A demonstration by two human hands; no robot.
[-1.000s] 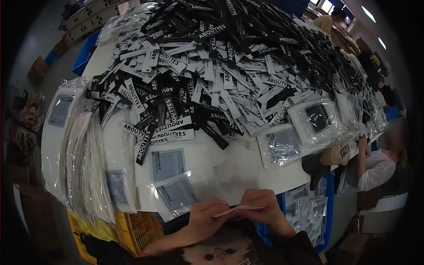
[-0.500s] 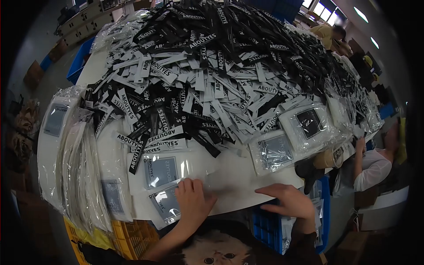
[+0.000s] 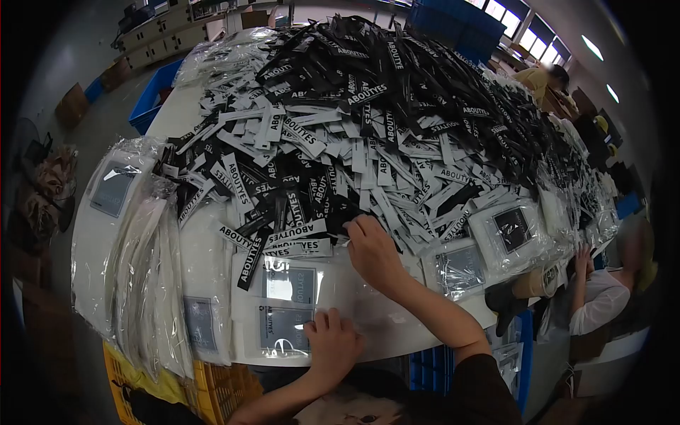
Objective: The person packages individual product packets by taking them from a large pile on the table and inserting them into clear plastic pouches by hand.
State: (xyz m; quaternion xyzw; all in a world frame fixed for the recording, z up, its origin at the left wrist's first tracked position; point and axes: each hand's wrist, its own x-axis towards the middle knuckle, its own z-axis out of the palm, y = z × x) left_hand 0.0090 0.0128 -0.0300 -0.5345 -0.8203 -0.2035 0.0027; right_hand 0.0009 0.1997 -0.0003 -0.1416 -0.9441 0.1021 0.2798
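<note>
My left hand [image 3: 334, 343] lies on a clear plastic bag [image 3: 273, 329] with a grey printed label, its fingers resting apart on the film. Just behind that bag is another bag with a similar grey label [image 3: 290, 282]. My right hand [image 3: 374, 251] is at the front edge of a big heap of slim black and white packets [image 3: 333, 134] printed ABOUTYES. Its fingers are closed at a black packet [image 3: 343, 218], and the fingertips are partly hidden. Several loose packets [image 3: 297, 246] lie left of it.
A row of filled clear bags [image 3: 134, 262] stands at the left, and more bags [image 3: 506, 230] lie at the right. Below the table edge are a yellow crate [image 3: 223, 386] and a blue crate [image 3: 432, 368]. Another person [image 3: 602, 297] sits at the right.
My right hand has moved forward and left from the table's front edge to the packet heap, its fingers closing. My left hand stays on the bag, which now lies straighter. The view has shifted slightly.
</note>
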